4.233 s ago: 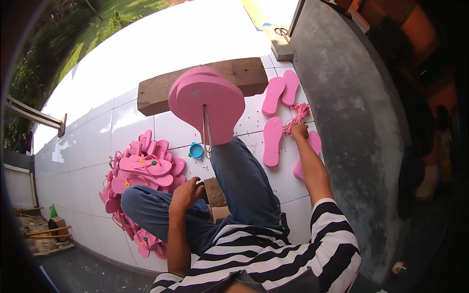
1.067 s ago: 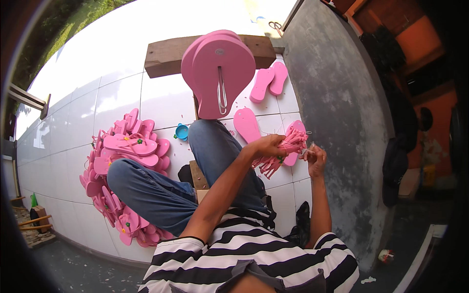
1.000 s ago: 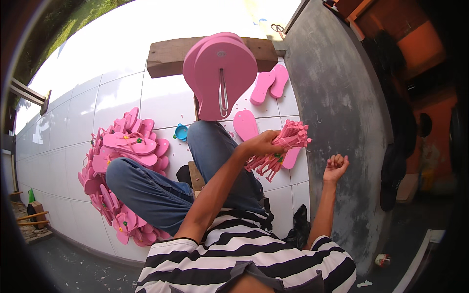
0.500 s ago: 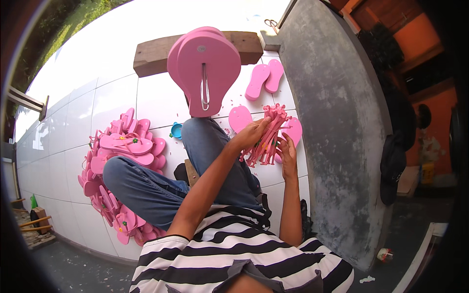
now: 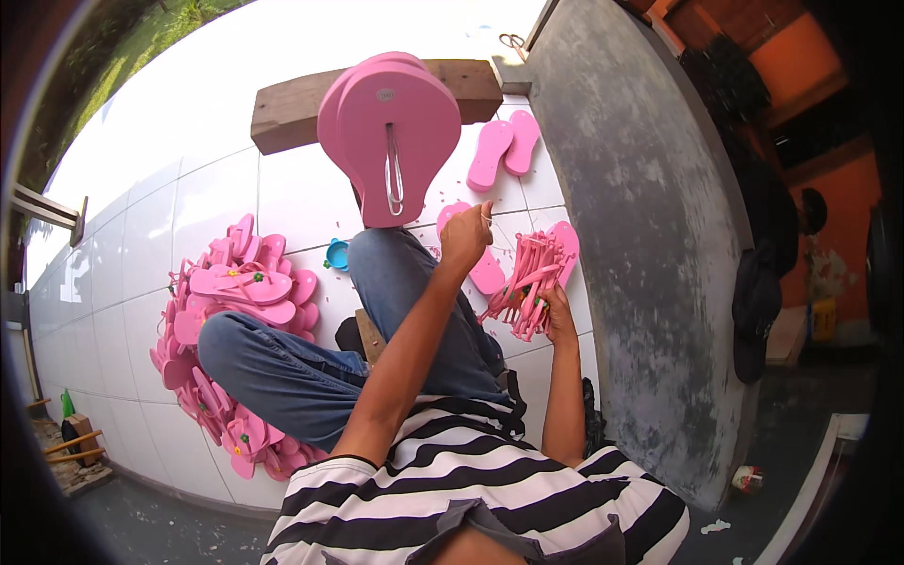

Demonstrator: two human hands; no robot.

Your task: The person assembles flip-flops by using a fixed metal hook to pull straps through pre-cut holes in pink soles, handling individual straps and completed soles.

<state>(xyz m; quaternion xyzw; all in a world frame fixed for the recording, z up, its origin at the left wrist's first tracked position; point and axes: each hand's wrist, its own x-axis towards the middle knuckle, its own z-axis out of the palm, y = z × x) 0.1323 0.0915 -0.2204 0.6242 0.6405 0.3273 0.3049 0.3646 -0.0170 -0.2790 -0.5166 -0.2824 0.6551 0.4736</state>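
My right hand (image 5: pixel 558 315) grips a bundle of pink sandal straps (image 5: pixel 527 282) from below, holding it over the white tiled floor (image 5: pixel 188 207). My left hand (image 5: pixel 466 235) is raised just left of the bundle, its fingers pinched on a small pale band at the fingertips. I sit with my jeans-clad legs (image 5: pixel 395 311) stretched out. A stack of pink sandal soles (image 5: pixel 391 132) stands on edge beyond my knee, with a thin metal tool (image 5: pixel 394 174) hanging on its face.
A heap of finished pink sandals (image 5: pixel 235 292) lies to my left. Loose pink soles (image 5: pixel 504 151) lie ahead on the right, by a wooden block (image 5: pixel 292 108). A small blue cup (image 5: pixel 337 252) sits by my leg. A grey concrete wall (image 5: pixel 650 235) borders the right.
The strap bundle passed from my left hand to my right. My left hand let go and lifted away to the left, pinching a small band.
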